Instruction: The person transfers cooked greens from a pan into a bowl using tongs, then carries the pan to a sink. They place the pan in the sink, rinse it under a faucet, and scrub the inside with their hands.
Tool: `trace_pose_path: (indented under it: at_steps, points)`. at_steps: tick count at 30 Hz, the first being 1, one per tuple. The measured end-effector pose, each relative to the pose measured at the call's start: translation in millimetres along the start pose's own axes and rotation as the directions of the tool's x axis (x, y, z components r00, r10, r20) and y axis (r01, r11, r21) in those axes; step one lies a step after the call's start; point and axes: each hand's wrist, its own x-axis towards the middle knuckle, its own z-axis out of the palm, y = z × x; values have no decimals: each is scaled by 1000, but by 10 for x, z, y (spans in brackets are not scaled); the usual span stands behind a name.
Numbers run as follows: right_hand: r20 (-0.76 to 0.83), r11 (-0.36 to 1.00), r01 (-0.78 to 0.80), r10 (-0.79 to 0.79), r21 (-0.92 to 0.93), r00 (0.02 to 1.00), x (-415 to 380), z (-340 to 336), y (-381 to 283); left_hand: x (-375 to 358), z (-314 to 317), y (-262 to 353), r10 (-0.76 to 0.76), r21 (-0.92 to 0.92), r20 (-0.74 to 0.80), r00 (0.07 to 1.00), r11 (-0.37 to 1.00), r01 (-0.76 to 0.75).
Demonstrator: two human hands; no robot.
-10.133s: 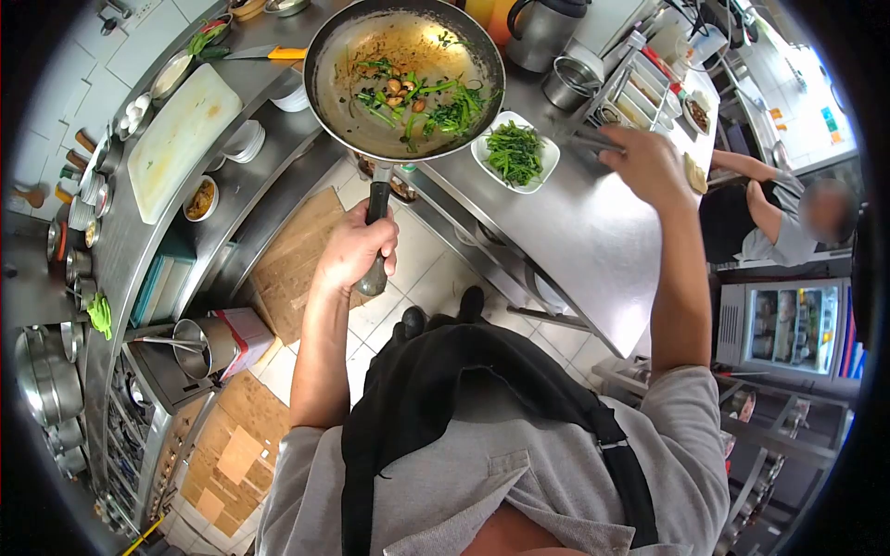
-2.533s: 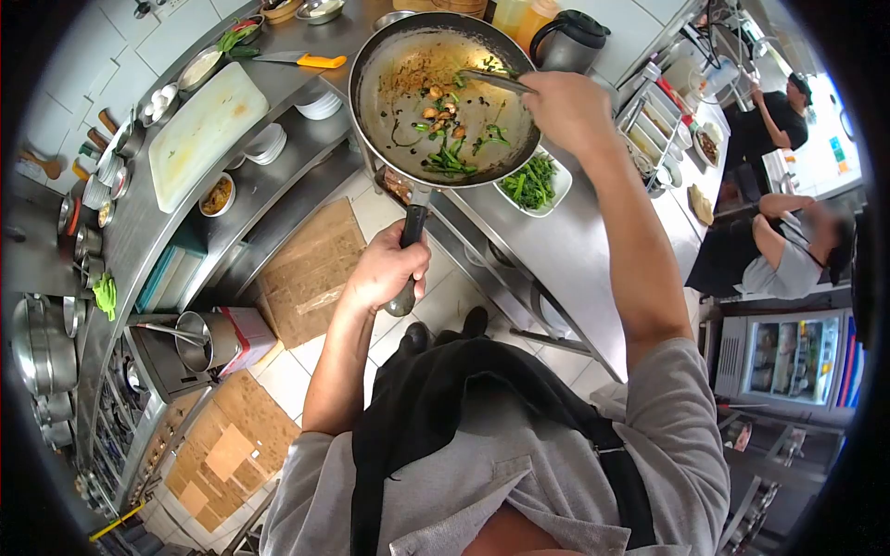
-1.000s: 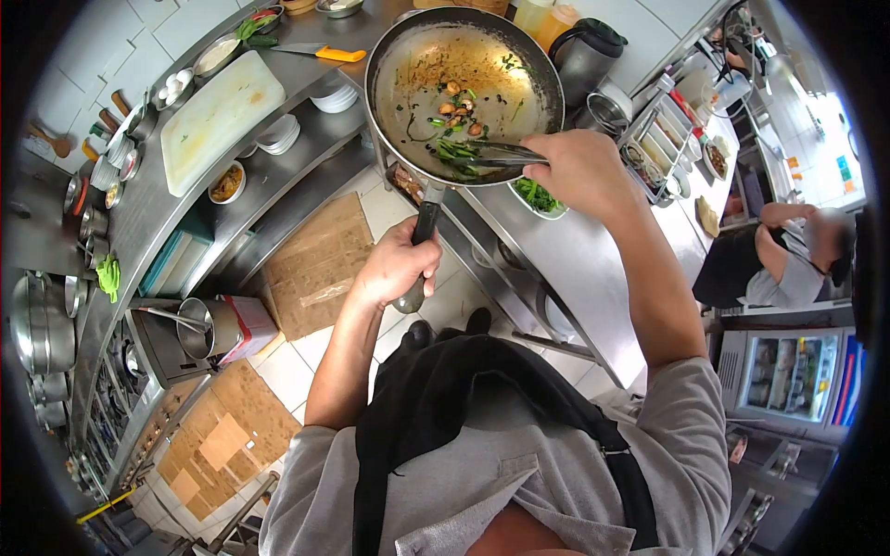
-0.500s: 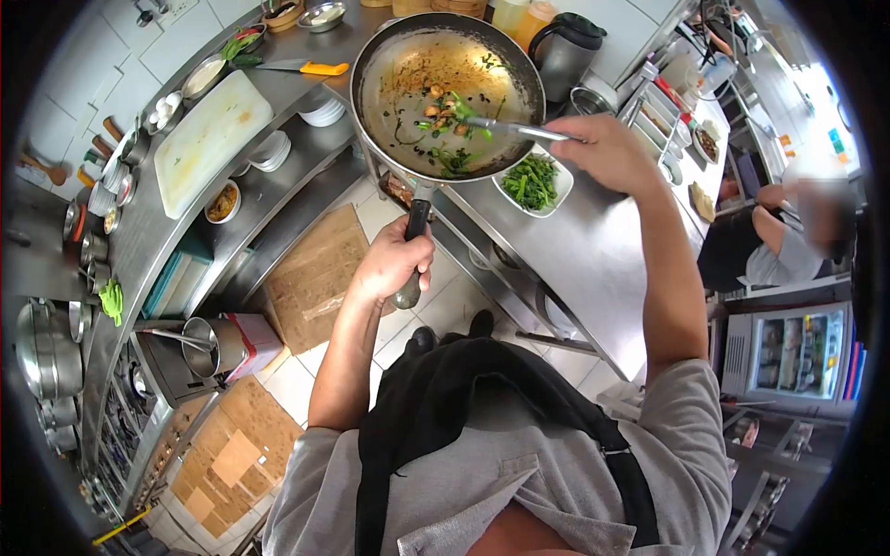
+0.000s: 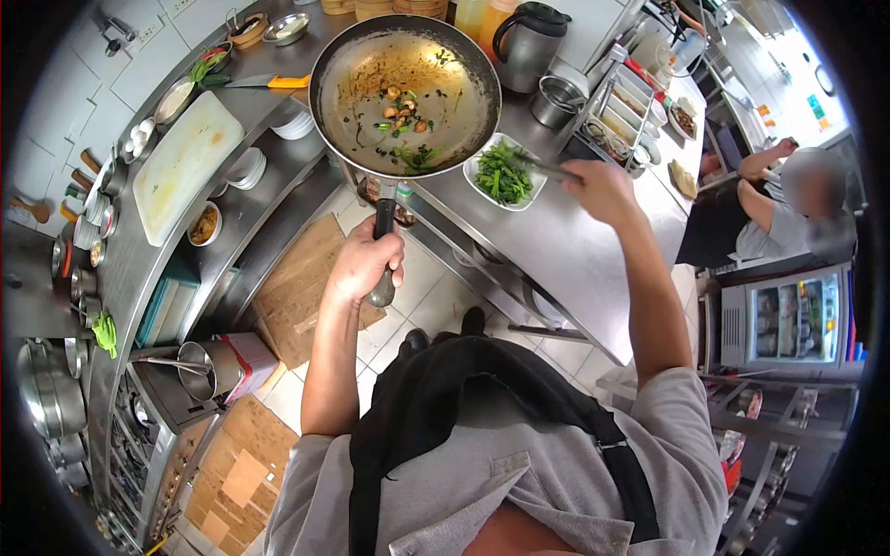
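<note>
My left hand [image 5: 368, 264] is wrapped round the black handle of a large frying pan [image 5: 466, 130], held up in front of me. Browned mushroom-like pieces [image 5: 394, 110] and bits of greens lie in the pan, whose inside is oily and brown-stained. To its right, a square white bowl [image 5: 536, 193] of chopped leafy greens [image 5: 502, 176] stands on the steel counter. In my right hand [image 5: 601, 193] are metal tongs [image 5: 558, 172], blurred by motion, their tip at the bowl's right side over the greens.
On the left counter are a white cutting board [image 5: 190, 167] and a knife with a yellow handle [image 5: 288, 82]. A steel jug [image 5: 530, 51], a metal pot [image 5: 553, 104] and a rack of containers [image 5: 616, 120] stand beyond the bowl. Another person [image 5: 769, 208] is at far right.
My right hand has moved the tongs from over the pan to the bowl of greens. The greens at their tip are now down in the pan. My left hand keeps hold of the handle.
</note>
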Motion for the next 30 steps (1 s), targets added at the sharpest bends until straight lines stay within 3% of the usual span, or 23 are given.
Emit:
trace_pose_path:
  at_steps: [3,7,12,14,19,21,22,26,28,30]
  points:
    - [40,998,-62,62,4,997,-58,-48,-88,-19,10,20,-4,0,-10,1000,1000,4]
    - [45,998,-3,6,-63,999,-62,-286,-60,-19,8,59,-3,3,5,1000,1000,3]
    - [-79,997,-54,59,61,995,-146,-870,-441,-28,19,67,5,17,27,1000,1000,-6]
    - [-233,974,177,-142,138,962,-10,-860,-734,-42,49,77,7,20,23,1000,1000,-7]
    - [-194,940,334,-316,66,929,624,-231,-1354,-46,142,84,13,35,27,1000,999,-14]
    - [-146,936,350,-341,38,929,705,-59,-1436,-58,138,93,2,44,50,999,999,-4]
    - [-71,942,335,-331,40,941,601,-185,-1435,-56,131,99,1,44,47,999,999,-3]
    - [-33,918,397,-397,-3,917,430,-532,-1057,-68,130,70,2,22,32,999,1000,-2]
    - [179,966,256,-249,-16,952,480,-696,-1019,-62,128,58,-5,36,17,1000,999,4]
    - [262,973,227,-227,30,938,591,-635,-1008,-43,120,33,16,32,24,1000,999,-17]
